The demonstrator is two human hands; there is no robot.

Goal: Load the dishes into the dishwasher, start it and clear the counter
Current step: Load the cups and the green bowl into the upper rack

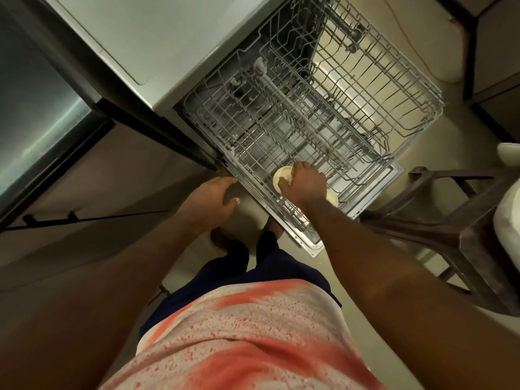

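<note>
There is one dishwasher with two wire racks, an upper rack and a lower rack, one cream dish, one brown stool, and two hands, a left hand and a right hand.

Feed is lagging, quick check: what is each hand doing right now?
Left hand: open, holding nothing.
Right hand: grips a pale plate.

A cream dish at the near end of the lower rack — dishwasher door down.
</note>
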